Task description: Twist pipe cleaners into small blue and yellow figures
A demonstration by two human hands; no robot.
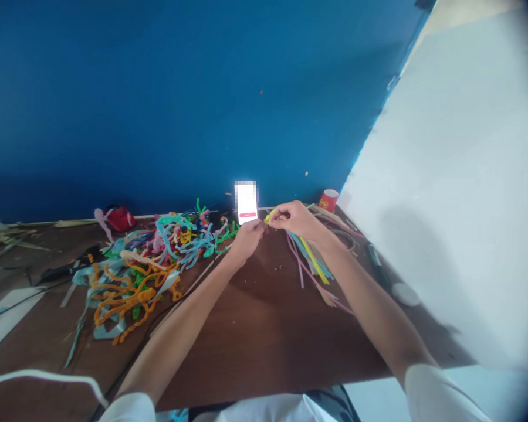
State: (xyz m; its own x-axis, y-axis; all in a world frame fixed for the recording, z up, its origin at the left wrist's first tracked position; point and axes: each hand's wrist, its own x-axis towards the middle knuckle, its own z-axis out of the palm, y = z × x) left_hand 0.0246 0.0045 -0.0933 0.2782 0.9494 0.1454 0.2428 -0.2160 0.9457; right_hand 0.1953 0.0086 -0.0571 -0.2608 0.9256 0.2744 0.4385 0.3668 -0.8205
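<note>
Close together near the table's back edge, my two hands meet over a small yellow fuzzy pipe cleaner [268, 217]. My right hand [295, 221] pinches it between thumb and fingertips. My left hand [247, 240] is closed at the other side of the yellow piece, its fingertips partly hidden. Just behind my left hand a phone with a lit screen [247, 204] stands upright. Straight pipe cleaners in yellow [315, 264], pink and light blue lie below my right hand and forearm. To the left spreads a tangled heap of bent pipe cleaners, with blue ones [193, 247] and orange ones [132, 298].
A red paper cup [328, 201] stands at the back right against the wall. Along the right edge lie a dark green tube-like item [377, 265] and a white round disc [405, 294]. A red object [121, 218] sits behind the heap; a white cable [48, 373] crosses the lower left.
</note>
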